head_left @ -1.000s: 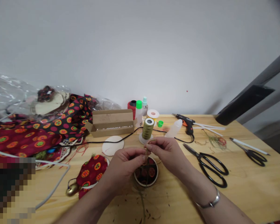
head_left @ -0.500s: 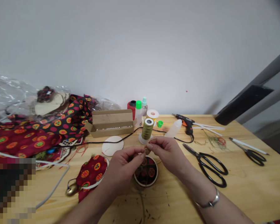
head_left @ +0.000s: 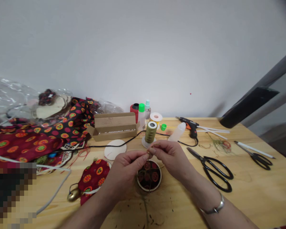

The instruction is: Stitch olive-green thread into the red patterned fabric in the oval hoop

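My left hand (head_left: 127, 165) and my right hand (head_left: 170, 156) meet fingertip to fingertip, both closed in a pinch. Between them is a thin olive thread (head_left: 146, 203), whose strand trails down toward the table's front. A tiny gold-coloured spot shows at the fingertips, too small to name. Just below the hands lies a round disc covered in dark patterned fabric (head_left: 149, 179) with a pale rim. Behind the fingers stands a cone of olive thread (head_left: 151, 133). Left of my left hand is a red patterned fabric piece (head_left: 94, 176) with a brass bell (head_left: 73, 194).
Black-handled scissors (head_left: 216, 171) lie right of my right hand, with smaller scissors (head_left: 259, 160) beyond. A glue gun (head_left: 189, 124), a white bottle (head_left: 178, 132), an open cardboard box (head_left: 115, 127) and a white disc (head_left: 114, 150) lie behind. Patterned fabric (head_left: 47, 136) heaps at left.
Both hands stay pinched together in nearly the same spot, with slight finger movement. A little more of the dark fabric disc shows below them.
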Available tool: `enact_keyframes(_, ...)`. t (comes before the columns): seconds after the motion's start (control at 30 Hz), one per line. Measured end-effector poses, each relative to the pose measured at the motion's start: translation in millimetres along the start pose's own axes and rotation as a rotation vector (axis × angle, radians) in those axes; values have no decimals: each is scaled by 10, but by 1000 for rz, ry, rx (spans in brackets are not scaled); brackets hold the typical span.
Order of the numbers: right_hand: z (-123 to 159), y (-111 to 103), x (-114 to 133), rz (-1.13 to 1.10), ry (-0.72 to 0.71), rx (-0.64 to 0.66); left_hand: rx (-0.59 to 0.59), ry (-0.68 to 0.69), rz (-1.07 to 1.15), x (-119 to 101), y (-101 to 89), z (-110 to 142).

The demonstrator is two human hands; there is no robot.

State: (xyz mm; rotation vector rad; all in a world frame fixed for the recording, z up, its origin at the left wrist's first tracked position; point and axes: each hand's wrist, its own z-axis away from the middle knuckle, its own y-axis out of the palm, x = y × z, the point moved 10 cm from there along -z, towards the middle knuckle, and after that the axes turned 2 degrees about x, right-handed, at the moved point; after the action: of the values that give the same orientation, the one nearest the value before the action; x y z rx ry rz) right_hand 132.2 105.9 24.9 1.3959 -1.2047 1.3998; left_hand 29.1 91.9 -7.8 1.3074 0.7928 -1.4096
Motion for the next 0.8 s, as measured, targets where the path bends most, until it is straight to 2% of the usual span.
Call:
enact_keyframes(0.23, 9, 4, -22, 50, 32, -3, 6, 9, -54, -3, -8, -10)
enact_keyframes(0.43, 28, 48, -138, 60, 72, 33, 18, 39, -94, 12, 9, -19)
enact_keyframes(0.63, 71, 139, -306, -44, 166, 91, 36, 79, -133, -22, 31, -11)
enact_keyframes(0.8, 71, 122, -204, 41, 117, 78, 49, 77, -142, -49, 49, -3)
